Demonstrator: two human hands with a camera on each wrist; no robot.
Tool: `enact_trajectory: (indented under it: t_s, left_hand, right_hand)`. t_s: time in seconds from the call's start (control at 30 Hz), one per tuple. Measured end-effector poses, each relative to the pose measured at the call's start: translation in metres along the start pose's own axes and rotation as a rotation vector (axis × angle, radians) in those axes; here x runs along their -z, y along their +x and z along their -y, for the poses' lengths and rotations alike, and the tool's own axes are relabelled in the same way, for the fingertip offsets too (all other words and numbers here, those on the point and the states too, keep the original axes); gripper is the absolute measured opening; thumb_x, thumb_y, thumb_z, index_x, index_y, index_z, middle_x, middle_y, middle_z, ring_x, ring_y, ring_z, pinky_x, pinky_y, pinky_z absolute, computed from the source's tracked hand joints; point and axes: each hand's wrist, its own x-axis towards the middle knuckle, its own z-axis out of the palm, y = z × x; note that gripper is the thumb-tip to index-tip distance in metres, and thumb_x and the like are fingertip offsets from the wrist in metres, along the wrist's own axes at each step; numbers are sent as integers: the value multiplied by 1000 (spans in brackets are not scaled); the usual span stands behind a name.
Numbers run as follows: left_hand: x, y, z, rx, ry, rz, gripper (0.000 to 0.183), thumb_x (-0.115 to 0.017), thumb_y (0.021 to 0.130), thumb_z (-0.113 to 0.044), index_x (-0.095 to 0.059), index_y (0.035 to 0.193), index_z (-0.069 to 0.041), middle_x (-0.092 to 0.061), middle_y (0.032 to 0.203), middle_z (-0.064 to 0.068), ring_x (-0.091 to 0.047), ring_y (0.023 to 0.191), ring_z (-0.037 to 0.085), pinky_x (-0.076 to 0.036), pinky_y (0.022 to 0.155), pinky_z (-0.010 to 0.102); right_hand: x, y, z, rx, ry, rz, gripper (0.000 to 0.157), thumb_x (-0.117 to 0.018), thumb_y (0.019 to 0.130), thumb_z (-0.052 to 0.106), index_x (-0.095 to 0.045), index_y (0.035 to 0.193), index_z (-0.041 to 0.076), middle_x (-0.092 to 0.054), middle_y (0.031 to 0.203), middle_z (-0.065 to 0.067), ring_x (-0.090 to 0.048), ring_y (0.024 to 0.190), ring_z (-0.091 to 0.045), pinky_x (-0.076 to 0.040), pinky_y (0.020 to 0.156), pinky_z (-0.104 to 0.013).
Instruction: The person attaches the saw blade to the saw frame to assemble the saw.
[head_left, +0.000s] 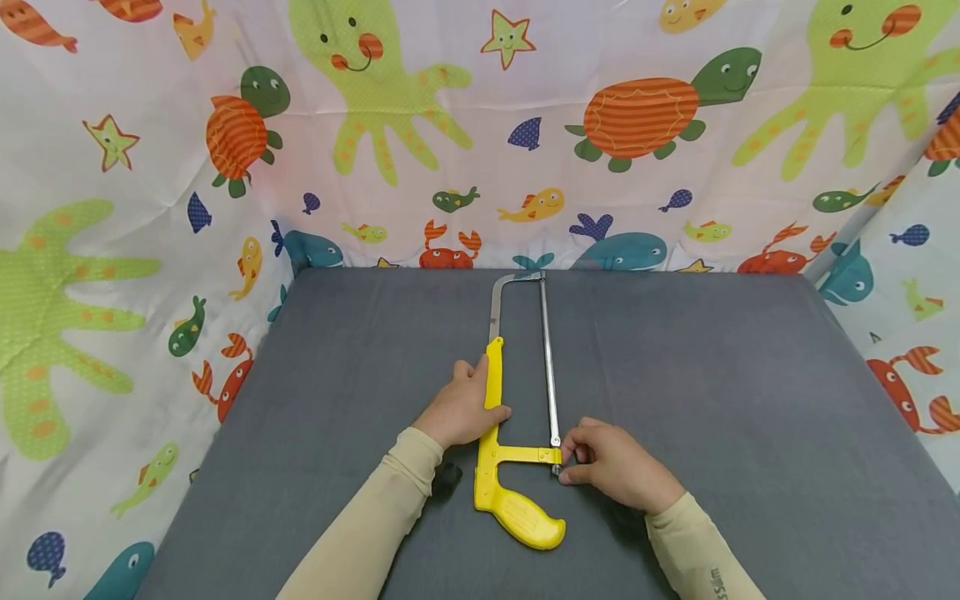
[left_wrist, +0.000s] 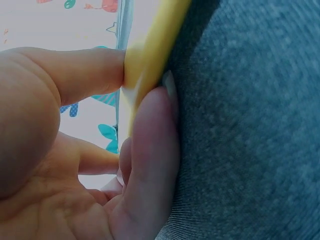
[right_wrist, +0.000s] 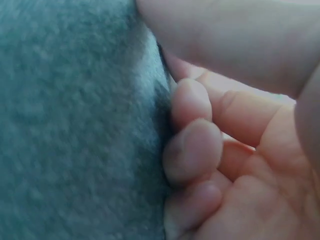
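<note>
A hacksaw [head_left: 487, 454] lies flat on the grey cloth, its yellow handle toward me and its metal bow at the far end. My left hand [head_left: 463, 406] grips the yellow frame midway along, thumb [head_left: 498, 412] across it. In the left wrist view, fingers and thumb close round the yellow frame [left_wrist: 150, 55]. The blade [head_left: 549, 358] is fitted along the right side. At its near end, my right hand [head_left: 618, 462] pinches the small metal tension nut [head_left: 556, 470] with thumb and forefinger. In the right wrist view the other fingers [right_wrist: 192, 150] are curled against the cloth, and the saw is hidden.
The grey cloth [head_left: 697, 358] covers the table and reaches back to a patterned curtain [head_left: 510, 208] with sea animals. More of that curtain [head_left: 150, 250] hangs along the left and right sides. A small dark object [head_left: 447, 479] shows beside the left sleeve.
</note>
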Motion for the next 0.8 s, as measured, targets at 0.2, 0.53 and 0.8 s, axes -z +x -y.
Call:
enact_trajectory:
  t_s: [0.2,0.53,0.8]
  left_hand:
    - [1,-1,-1,7,-1,-3,103,-79,99,-43,-15,175,-13,-41,149,19,-61,92,25,-53,75,33]
    - [0,-1,-2,19,9,-1,103,-78,100,-44,-15,175,-14,-41,150,18,-61,95,25,-54,79,35]
    - [-1,0,-1,25,16,-2,104,-78,100,-44,-14,176,-15,-41,150,18,-61,95,24,-53,78,34]
  right_hand:
    - [-2,1,0,-22,-14,-8,31,-98,77,24,-69,85,21,-49,81,3,-45,71,-5,-38,67,-25]
    - [-1,1,2,-93,17,23,39,-90,84,55,-67,84,24,-50,81,-1,-47,67,-10,-38,62,-24]
    - [0,0,1,-32,35,7,29,-87,90,44,-67,84,23,-51,81,-1,-46,66,-7,-39,62,-24]
